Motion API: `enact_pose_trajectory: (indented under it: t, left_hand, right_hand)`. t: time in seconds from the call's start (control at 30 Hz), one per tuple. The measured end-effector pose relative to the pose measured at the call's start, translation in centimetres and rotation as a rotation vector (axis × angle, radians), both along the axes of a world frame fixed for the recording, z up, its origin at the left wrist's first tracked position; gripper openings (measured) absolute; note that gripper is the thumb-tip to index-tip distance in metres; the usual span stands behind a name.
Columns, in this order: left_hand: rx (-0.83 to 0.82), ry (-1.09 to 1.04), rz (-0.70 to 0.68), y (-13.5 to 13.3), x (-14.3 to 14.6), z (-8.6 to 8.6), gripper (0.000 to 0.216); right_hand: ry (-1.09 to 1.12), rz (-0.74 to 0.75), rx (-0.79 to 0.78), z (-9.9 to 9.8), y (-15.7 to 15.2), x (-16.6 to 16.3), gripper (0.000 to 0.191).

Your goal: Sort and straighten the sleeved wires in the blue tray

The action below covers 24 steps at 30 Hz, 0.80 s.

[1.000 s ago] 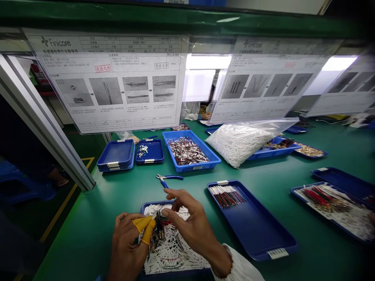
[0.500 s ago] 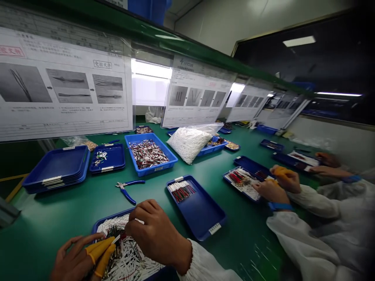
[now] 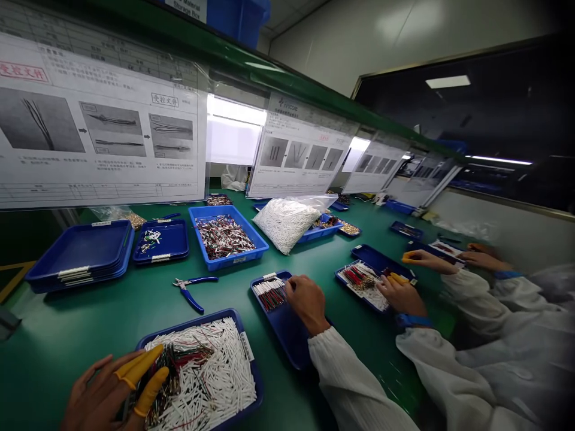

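Observation:
My left hand, with yellow finger cots on its thumb and finger, rests over the near tray with thumb and finger apart. In that tray lie loose white sleeves and a bunch of dark and red wires beside my fingers. My right hand is closed in a pinch over the narrow blue tray, at the right end of a neat row of white-tipped wires. What its fingertips hold is hidden. Between the trays and bins lie blue-handled cutters.
Behind stand stacked trays, a small tray, a blue bin of short wires and a plastic bag of white sleeves. To the right, a co-worker's hands are over another tray. Instruction sheets hang above.
My right hand has moved from the near tray up and right to the row of wires. My left thumb and finger, earlier around a white sleeve, are now apart.

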<state>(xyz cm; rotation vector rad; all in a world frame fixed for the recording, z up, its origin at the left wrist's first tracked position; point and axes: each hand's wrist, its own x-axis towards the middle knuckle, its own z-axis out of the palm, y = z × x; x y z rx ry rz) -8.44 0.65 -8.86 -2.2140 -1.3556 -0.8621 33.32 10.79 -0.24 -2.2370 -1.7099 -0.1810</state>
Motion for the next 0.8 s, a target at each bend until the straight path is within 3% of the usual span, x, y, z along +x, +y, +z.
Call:
enact_pose_trajectory:
  t: [0.27, 0.47, 0.53, 0.6, 0.67, 0.8]
  left_hand:
    - [0.045, -0.009, -0.066, -0.1, 0.9, 2.4, 0.029]
    - [0.015, -0.095, -0.042, -1.1, 2.3, 4.4, 0.029]
    - [-0.006, -0.105, -0.037, -1.3, 2.6, 5.0, 0.026]
    - [-0.041, -0.118, -0.021, -1.4, 2.9, 5.4, 0.025]
    - [-0.072, -0.141, -0.002, -1.5, 3.1, 5.6, 0.023]
    - [-0.08, -0.175, -0.013, -1.6, 3.4, 5.6, 0.022]
  right_hand:
    - [-0.064, -0.022, -0.062, -0.9, 0.0, -1.1, 0.026]
    - [-0.06, 0.047, -0.048, 0.2, -1.1, -1.3, 0.027]
    - [0.066, 0.187, 0.011, 0.9, -2.0, -2.3, 0.026]
    - [0.27, 0.433, 0.045, 1.5, -3.1, -4.2, 0.025]
    - [0.38, 0.648, -0.009, 1.8, -4.0, -6.8, 0.022]
    - [0.372, 0.772, -0.143, 1.5, -4.6, -12.0, 0.023]
